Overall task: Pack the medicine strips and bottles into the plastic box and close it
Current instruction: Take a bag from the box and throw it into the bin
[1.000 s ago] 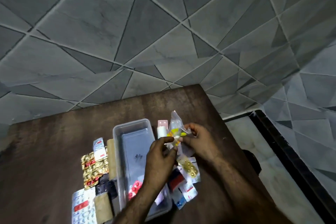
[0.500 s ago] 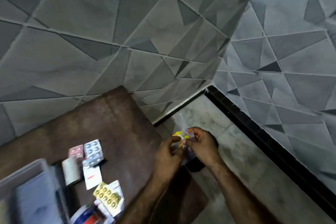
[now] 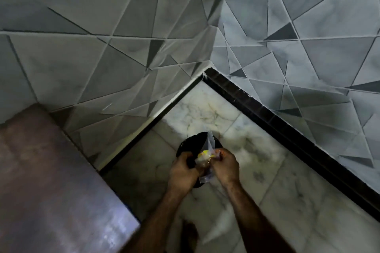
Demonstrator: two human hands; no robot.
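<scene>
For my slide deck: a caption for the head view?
Left hand and right hand hold a small clear plastic pouch with yellow contents over a round black object on marble floor.

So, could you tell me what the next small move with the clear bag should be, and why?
Probably carry the clear bag left, over the table: both the left hand and right hand pinch it above a dark round object on the floor, and the plastic box is out of view.

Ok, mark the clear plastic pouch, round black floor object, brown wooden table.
clear plastic pouch [image 3: 209, 145]: head view, upper half.
round black floor object [image 3: 190, 143]: head view, left part.
brown wooden table [image 3: 51, 170]: head view, top.
</scene>
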